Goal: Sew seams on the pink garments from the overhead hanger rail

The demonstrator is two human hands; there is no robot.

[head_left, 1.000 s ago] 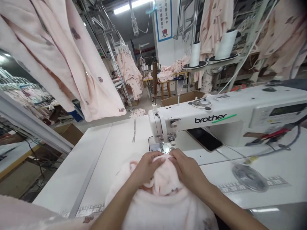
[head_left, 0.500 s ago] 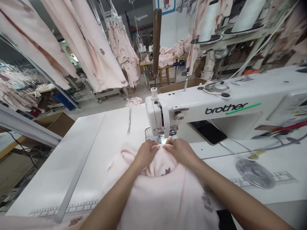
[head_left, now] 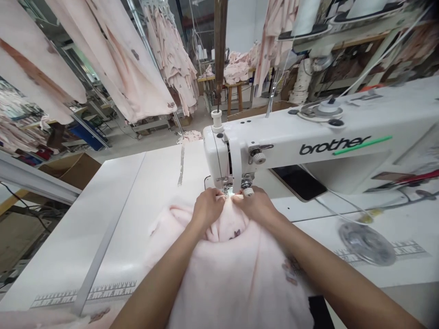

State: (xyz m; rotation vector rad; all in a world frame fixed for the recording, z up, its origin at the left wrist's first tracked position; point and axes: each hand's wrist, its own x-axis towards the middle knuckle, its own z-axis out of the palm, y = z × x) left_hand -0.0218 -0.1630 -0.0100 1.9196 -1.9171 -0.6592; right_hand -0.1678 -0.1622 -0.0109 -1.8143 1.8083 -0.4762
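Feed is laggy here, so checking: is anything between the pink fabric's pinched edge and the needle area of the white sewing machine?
Nothing visible blocks it. The left hand and right hand pinch the soft pink fleece fabric right at the needle area of the white sewing machine; only their fingers crowd it.
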